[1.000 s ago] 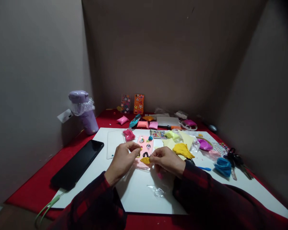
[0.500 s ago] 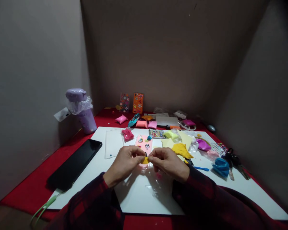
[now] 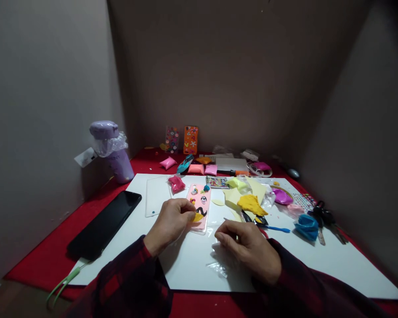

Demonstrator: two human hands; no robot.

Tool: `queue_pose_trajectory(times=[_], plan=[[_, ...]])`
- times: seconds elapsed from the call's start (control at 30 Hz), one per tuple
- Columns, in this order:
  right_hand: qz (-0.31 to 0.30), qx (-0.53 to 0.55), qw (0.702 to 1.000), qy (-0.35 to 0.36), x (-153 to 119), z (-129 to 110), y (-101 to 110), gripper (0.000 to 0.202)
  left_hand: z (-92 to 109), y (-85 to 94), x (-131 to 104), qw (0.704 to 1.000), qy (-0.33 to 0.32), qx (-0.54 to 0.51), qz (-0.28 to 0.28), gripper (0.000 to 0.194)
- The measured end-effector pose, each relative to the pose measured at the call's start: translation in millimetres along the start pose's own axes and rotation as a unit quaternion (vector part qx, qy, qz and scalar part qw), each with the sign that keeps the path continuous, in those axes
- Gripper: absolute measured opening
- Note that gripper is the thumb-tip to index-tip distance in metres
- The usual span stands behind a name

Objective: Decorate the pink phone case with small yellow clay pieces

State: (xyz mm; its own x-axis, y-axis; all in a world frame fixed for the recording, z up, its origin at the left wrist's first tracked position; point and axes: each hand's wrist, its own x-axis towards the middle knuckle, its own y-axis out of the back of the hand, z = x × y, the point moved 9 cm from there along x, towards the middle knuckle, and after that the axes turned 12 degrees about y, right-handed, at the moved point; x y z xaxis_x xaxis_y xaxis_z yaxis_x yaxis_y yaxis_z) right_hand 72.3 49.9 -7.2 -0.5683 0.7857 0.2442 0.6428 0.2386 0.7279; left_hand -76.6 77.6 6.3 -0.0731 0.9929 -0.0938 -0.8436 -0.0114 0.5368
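My left hand (image 3: 171,222) pinches a small flat piece of yellow clay (image 3: 197,217) over the lower left part of a pink phone case (image 3: 204,223). Small charms and a curved black strip (image 3: 201,211) sit on that case. To the right and nearer me, my right hand (image 3: 248,249) is closed, thumb against curled fingers, above a crumpled clear plastic wrapper (image 3: 217,268). Whatever it may hold is hidden. A larger lump of yellow clay (image 3: 252,204) lies beyond my right hand, near a blue plastic tool (image 3: 277,229).
A black phone (image 3: 104,225) with a green strap lies at left, near a purple bottle (image 3: 114,154). Clay packets, including a blue one (image 3: 307,228), surround the white board (image 3: 189,276). Keys (image 3: 323,223) rest at right. A decorated orange case (image 3: 190,140) stands at the back.
My right hand has let go of the yellow piece and moved right and toward me. My left hand still holds the piece. More of the pink case is now visible.
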Motion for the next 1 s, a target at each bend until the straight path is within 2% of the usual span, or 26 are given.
queue_pose_trajectory(times=[0.13, 0.27, 0.4, 0.6, 0.8, 0.9, 1.0], plan=[[0.065, -0.037, 0.995, 0.072, -4, -5, 4, 0.017, 0, -5.2, 0, 1.000, -0.005, 0.011, -0.013, 0.015], [0.100, -0.071, 0.985, 0.122, -6, -12, 5, 0.015, 4, -5.6, -3, 1.000, -0.012, 0.000, -0.015, 0.013], [0.142, -0.066, 0.981, 0.114, -8, -12, 12, 0.012, 14, -10.5, -9, 0.997, -0.023, -0.052, -0.058, 0.009], [0.153, -0.014, 0.985, 0.085, -7, -12, 14, 0.015, 23, -21.5, -18, 0.985, -0.074, -0.107, -0.115, 0.006], [0.166, 0.048, 0.983, 0.061, -6, -6, 15, 0.020, 13, -26.6, -15, 0.973, -0.002, -0.171, -0.153, 0.020], [0.173, 0.054, 0.981, 0.064, -6, -6, 17, 0.020, 11, -33.7, -17, 0.971, 0.017, -0.150, -0.186, 0.017], [0.172, 0.059, 0.981, 0.065, -6, -6, 18, 0.020, 7, -35.9, -15, 0.970, 0.038, -0.155, -0.185, 0.016]])
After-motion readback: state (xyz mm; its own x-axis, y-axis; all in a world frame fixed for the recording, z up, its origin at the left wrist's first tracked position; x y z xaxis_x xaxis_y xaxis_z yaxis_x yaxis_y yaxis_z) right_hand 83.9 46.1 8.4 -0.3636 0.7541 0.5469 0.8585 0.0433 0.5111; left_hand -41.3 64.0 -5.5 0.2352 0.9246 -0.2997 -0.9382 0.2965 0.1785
